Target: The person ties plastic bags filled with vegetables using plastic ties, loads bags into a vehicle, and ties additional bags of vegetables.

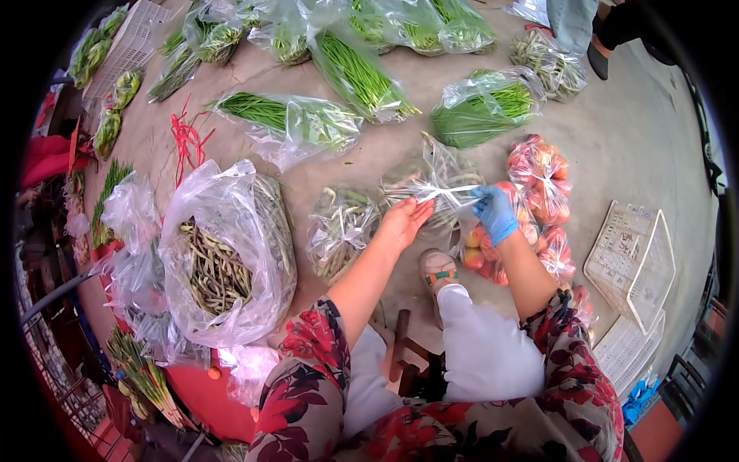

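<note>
A clear plastic bag of long beans [443, 165] stands before me on the floor, its neck gathered up. A white plastic tie [443, 191] runs around the neck, its ends stretched out to both sides. My bare left hand [406, 222], palm up, pinches the left end between thumb and fingers. On the other side, my right hand [495, 212] in a blue glove is closed on the right end. Just left of these is a second tied bag of beans [340, 231]. Further left sits a large open plastic bag [188, 296] with loose beans [208, 269] inside.
Tied bags of red-yellow fruit [543, 181] lie to the right, near a white plastic crate [630, 258]. Bagged green stalks [489, 108] lie across the far floor. Red string [187, 142] is at left. My shoe [437, 268] is close below the hands.
</note>
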